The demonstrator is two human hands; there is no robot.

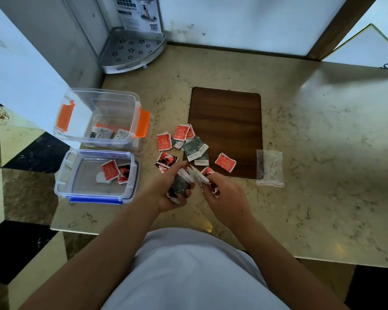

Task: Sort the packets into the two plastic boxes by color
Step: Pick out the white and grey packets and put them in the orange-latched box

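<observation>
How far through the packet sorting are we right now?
Early on. A few grey packets lie in the orange-clipped box and a few red packets in the blue-clipped box. The left hand holds grey ones, the right hand red. A mixed pile remains on the counter.

Home interior: marble counter (pixel 300 153), checkered floor tiles (pixel 20 175), boxed corner shelf (pixel 132 50).

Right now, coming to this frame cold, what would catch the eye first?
The scatter of red packets and grey packets at the counter's middle, partly on a dark wooden board. Just below, the left hand holds grey packets and the right hand holds red ones. At left sit two clear boxes: the orange-latched box holding grey packets, the blue-latched box holding red.
</observation>
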